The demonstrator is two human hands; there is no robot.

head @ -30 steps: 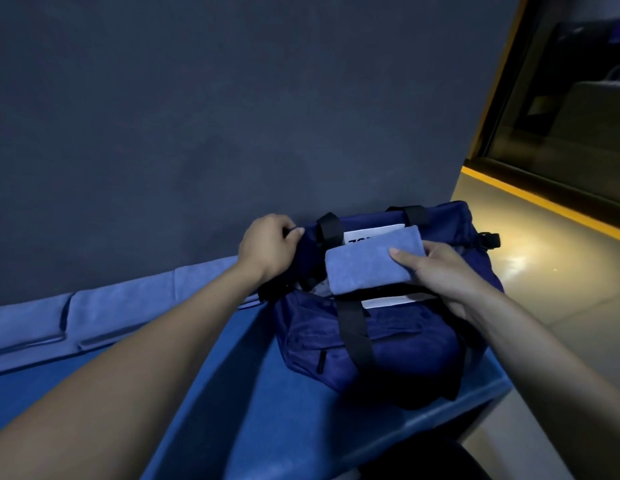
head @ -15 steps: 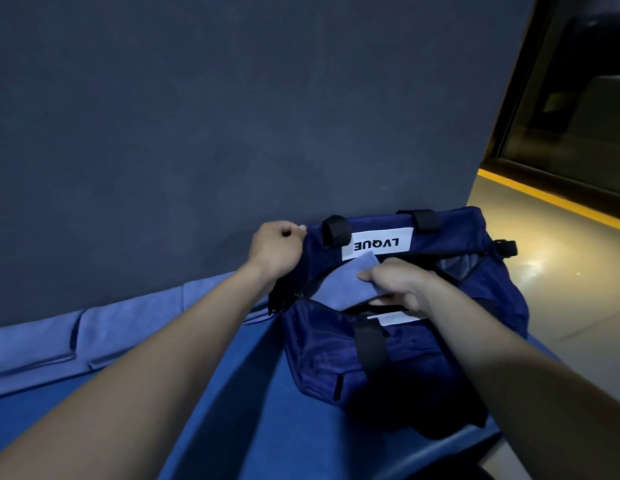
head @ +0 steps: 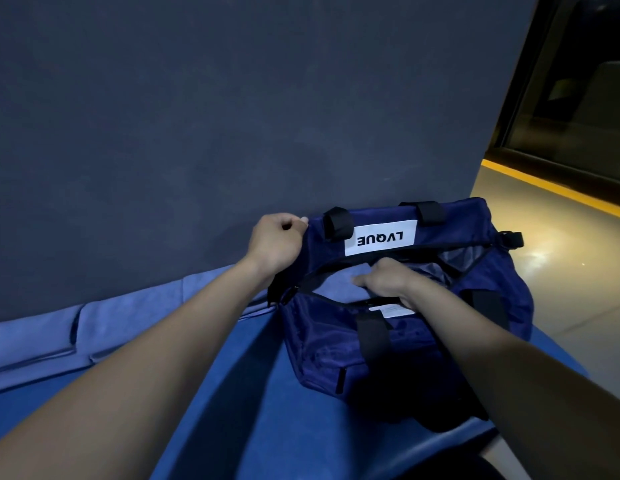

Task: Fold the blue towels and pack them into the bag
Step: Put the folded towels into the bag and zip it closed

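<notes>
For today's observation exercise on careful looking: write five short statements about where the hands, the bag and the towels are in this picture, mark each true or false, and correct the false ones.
1. The left hand grips the far left edge of the navy fabric duffel bag. True.
2. The right hand rests on a folded light-blue towel inside the bag's open mouth. True.
3. The bag's zip is fully closed. False: the mouth gapes open.
4. The white label on the bag reads right way up. False: its "LVQUE" lettering is upside down.
5. More flat light-blue towels lie left of the bag, along the dark wall. True.
</notes>
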